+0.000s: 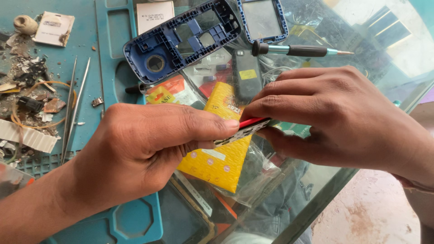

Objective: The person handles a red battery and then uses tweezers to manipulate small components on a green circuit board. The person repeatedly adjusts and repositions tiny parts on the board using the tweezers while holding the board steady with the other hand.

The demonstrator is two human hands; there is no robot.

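Left hand (135,149): thumb and fingers (212,129) pressed together, pinching the left end of a small flat red, black and white part (246,129), edge-on to the camera. Right hand (334,117): fingers curled and closed, pinching the right end of the same part from above and below. The part is held in the air at centre, above the table, touching both hands only.

Directly beneath the part lies a yellow packet in a clear plastic bag (221,158). Just beyond it, a dark phone body (246,79) lies on loose red and orange packets (169,92). Farther off, a blue phone housing (181,38) with a round hole at its left end lies tilted, and a blue-framed screen bezel (262,20) sits just to its right. A screwdriver with a black grip and teal shaft (298,50) lies across the far centre, tip pointing right. A white label card (153,13) lies at the far edge.

To the left, a teal work mat (90,45) with moulded compartments covers the table; two thin metal probes (74,104) lie on it side by side. At the far left sits a heap of scrap parts, wire and debris (31,90), with a white ribbed strip (27,135) near it.

The table has a glass top (370,45), with items showing through it. Lower right, beyond the table edge, a bare pinkish floor (370,212) is visible.
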